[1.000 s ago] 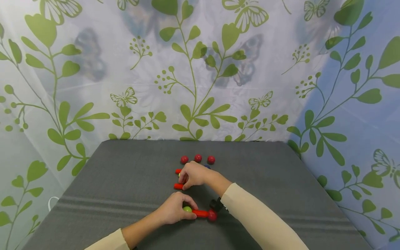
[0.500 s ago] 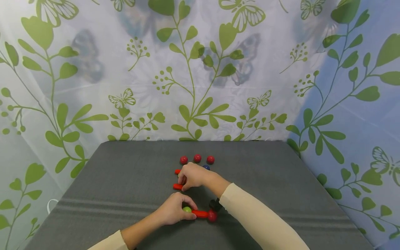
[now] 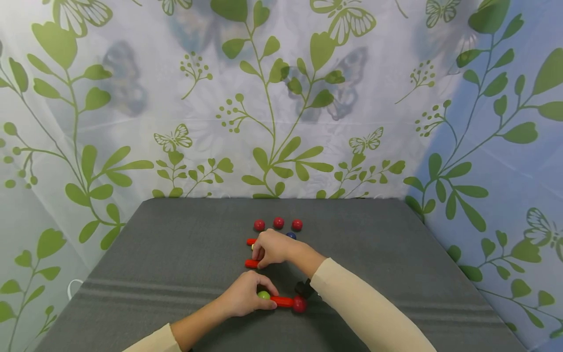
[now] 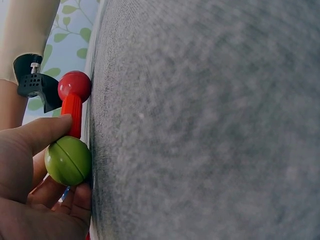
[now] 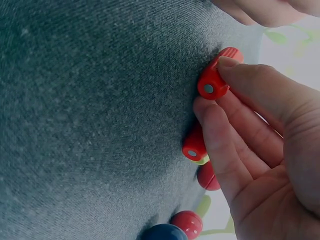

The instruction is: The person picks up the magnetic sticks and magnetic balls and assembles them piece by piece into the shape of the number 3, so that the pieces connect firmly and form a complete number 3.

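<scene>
My left hand point(image 3: 246, 293) grips a joined piece: a green ball point(image 4: 68, 161), a red rod point(image 4: 73, 112) and a red ball point(image 4: 75, 86) in a line. The thumb lies along the rod and the fingers curl round the green ball. Farther up the table, my right hand point(image 3: 274, 247) pinches another red rod point(image 5: 212, 80) between thumb and fingers. A grey disc shows in that rod's near end. Just past the right fingers lies one more red rod point(image 5: 195, 142), with a yellow piece point(image 3: 252, 247) partly hidden beside it.
Behind the right hand stand three red balls in a row, the middle red ball point(image 3: 278, 223) among them, and a blue ball point(image 3: 291, 235). The grey table point(image 3: 184, 234) ends at a leaf-patterned curtain point(image 3: 198, 107). A black wrist mount point(image 3: 303, 288) hangs under the right sleeve.
</scene>
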{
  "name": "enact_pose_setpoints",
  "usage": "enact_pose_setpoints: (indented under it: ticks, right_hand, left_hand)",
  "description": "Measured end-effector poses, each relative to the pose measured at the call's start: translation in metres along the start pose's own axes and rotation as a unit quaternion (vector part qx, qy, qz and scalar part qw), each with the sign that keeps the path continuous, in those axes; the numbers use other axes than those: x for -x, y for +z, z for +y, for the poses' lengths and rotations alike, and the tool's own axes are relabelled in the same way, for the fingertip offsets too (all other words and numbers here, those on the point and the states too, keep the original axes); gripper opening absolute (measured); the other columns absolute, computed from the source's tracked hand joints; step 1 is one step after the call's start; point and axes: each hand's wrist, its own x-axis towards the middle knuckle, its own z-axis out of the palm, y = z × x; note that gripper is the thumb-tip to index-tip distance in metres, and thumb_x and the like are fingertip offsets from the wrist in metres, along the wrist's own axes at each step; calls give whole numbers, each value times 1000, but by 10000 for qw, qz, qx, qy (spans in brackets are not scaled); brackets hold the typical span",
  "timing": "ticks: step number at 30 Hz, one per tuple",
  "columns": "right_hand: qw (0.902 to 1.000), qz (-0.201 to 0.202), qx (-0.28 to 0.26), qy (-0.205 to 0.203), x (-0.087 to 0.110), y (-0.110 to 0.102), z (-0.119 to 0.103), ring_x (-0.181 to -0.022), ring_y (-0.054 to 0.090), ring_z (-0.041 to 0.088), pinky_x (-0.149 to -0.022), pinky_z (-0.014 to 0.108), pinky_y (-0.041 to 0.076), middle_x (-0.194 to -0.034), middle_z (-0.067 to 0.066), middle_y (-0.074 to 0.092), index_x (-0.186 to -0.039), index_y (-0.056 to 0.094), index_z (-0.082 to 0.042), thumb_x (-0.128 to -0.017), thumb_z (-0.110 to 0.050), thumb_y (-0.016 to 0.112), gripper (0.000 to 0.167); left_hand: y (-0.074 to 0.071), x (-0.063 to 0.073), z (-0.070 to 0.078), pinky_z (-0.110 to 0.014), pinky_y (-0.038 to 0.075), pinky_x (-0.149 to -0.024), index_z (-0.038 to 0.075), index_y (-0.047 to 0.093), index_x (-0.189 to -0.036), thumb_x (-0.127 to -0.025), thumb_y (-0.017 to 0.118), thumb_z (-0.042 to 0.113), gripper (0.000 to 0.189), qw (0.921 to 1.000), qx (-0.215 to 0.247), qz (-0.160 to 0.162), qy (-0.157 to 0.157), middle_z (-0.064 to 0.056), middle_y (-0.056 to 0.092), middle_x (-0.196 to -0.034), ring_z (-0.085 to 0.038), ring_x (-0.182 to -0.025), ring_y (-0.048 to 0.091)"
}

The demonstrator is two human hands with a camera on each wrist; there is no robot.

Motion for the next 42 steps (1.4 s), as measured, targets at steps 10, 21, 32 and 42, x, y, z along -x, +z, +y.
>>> enact_pose_setpoints:
  ticks: [10,21,32,42]
  right_hand:
    - [9996,-51,-262,-81,9,-3,10,-77,67,-4,-73,15,55,-88,-9,77,-98,82,-16,-84,-15,85,14]
    - [9972,-69,-750,-22,30,-2,27,-77,67,-2,-74,17,56,-92,-10,76,-102,81,-16,-86,-12,82,16]
    - [9917,59,-1275,164,49,2,41,-76,69,2,-71,21,58,-92,-9,77,-108,80,-16,-86,-9,79,22]
    - [9833,306,-1773,279,64,9,52,-81,70,5,-74,22,58,-91,-7,77,-109,80,-17,-86,-12,81,24]
  left_hand:
    - [-1,0,1,-21,40,-71,19,81,-90,-81,87,18,10,10000,6,-39,-33,9,75,-90,-4,-77,54]
    - [-4,-1,2,-21,41,-72,20,81,-92,-83,86,19,11,9996,-44,-211,-176,11,74,-89,-5,-78,55]
    - [-4,-2,5,-21,45,-72,17,80,-94,-82,85,13,14,9995,-41,-304,-46,8,74,-90,-5,-79,58]
    - [-4,-4,7,-22,47,-76,18,81,-93,-81,86,16,13,9994,-129,-320,9,10,74,-90,-4,-82,59]
